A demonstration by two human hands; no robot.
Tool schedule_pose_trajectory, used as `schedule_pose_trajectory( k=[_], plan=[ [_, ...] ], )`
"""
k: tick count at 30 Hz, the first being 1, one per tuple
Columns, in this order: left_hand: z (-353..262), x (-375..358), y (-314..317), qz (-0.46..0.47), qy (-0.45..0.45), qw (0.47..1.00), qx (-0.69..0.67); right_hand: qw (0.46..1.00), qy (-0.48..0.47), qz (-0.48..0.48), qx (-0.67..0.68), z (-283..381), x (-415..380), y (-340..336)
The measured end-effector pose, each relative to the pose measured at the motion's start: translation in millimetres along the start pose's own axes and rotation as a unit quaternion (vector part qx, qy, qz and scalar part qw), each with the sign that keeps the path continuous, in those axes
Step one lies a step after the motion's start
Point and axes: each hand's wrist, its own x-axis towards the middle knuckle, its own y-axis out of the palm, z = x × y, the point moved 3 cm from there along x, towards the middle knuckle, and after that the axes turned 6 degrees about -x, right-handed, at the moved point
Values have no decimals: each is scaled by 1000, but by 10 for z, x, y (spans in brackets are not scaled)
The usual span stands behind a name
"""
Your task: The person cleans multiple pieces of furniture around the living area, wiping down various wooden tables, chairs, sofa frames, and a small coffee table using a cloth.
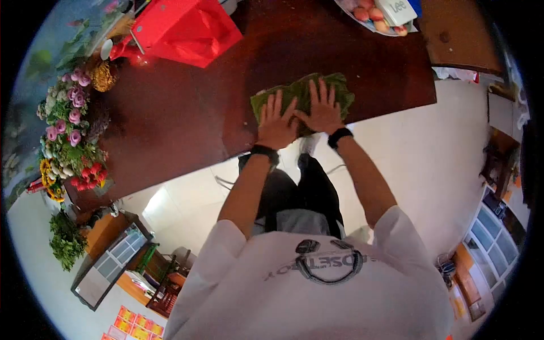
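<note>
A green cloth (294, 93) lies spread at the near edge of the dark red wooden table (170, 113). My left hand (276, 126) rests flat on its left part, fingers stretched and apart. On the right part lies my right hand (324, 111), also flat with fingers spread. The two thumbs come together near the middle of the cloth. Both palms press from above, and neither hand grips the fabric. Dark bands circle both wrists.
A red bag (187, 31) stands at the table's far left. Flowers (73, 113) line the left end. At the far right, a bowl of fruit (368, 22) has a white box (396, 10) marked "Lee" on it. A wooden surface (459, 34) adjoins the right side.
</note>
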Motion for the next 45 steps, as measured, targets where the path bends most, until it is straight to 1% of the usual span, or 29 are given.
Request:
schedule_pose_trajectory(
  k=[2,4,6,7,8,9,10,11,13,14,16,18,19,21,22,23,25,27,29,31,33,34,36,37,39,40,42,43,45],
  plan=[
    [73,235,-34,-22,22,999,-5,998,14,-53,-31,-57,262,-86],
    [146,605,-234,-86,61,993,-49,997,53,-41,-35,-44,504,-335],
    [277,952,-409,-90,110,989,-37,994,103,-24,-34,10,704,-463],
    [334,1072,-473,-93,143,985,-29,988,130,-74,-29,45,768,-475],
    [409,1147,-513,-78,150,985,-31,981,157,-115,-24,92,771,-402],
    [491,1150,-546,-99,150,983,-27,980,172,-98,-15,207,749,-250],
    [591,1053,-508,-120,152,981,-21,973,181,-143,20,386,732,-150],
    [690,877,-470,-106,162,981,-23,961,188,-196,50,562,688,-100],
    [950,478,-517,-157,140,978,-17,963,177,-198,54,1005,476,160],
    [1088,255,-510,-147,134,980,-4,963,159,-212,57,1229,375,230],
    [1303,-248,-489,-107,117,987,10,978,138,-153,41,1635,46,405],
    [1500,-793,-434,-55,73,996,8,981,111,-159,28,1991,-283,725],
    [1616,-1076,-389,-33,50,998,9,980,119,-157,36,2151,-462,881],
    [1880,-1591,-249,-27,53,998,35,988,67,-128,46,2483,-727,1083],
    [1971,-1769,-244,-29,55,997,55,993,62,-86,51,2624,-841,1119],
    [2014,-1918,-297,-31,59,996,59,993,39,-97,61,2734,-929,1220],
    [2105,-2116,-324,54,22,996,69,991,7,-113,68,2843,-1033,1298],
    [2140,-2197,-352,30,36,997,63,996,-33,-73,47,2896,-1088,1297],
    [2132,-2197,-323,3,55,997,58,993,-52,-93,41,2824,-1077,1297],
    [2078,-2061,-338,6,57,995,80,991,-68,-112,32,2682,-1022,1339],
    [2003,-1815,-332,12,61,993,96,977,-86,-191,39,2478,-971,1347],
    [1966,-1651,-376,8,82,992,94,978,-85,-186,43,2402,-943,1304],
    [1806,-1198,-446,-11,123,988,89,982,6,-175,75,2139,-734,1030],
    [1693,-978,-439,-14,120,989,89,984,28,-154,81,1975,-632,844],
    [1467,-595,-466,-91,49,992,66,988,56,-110,98,1622,-466,532],
    [1364,-391,-466,-90,46,993,63,988,55,-106,96,1466,-355,448],
    [1203,31,-536,-81,78,992,63,986,83,-102,98,1231,-108,329],
    [1166,206,-574,-80,71,992,64,987,76,-98,99,1178,-18,294],
    [1149,516,-675,-43,114,988,99,981,116,-83,133,1109,177,262]
  ],
)
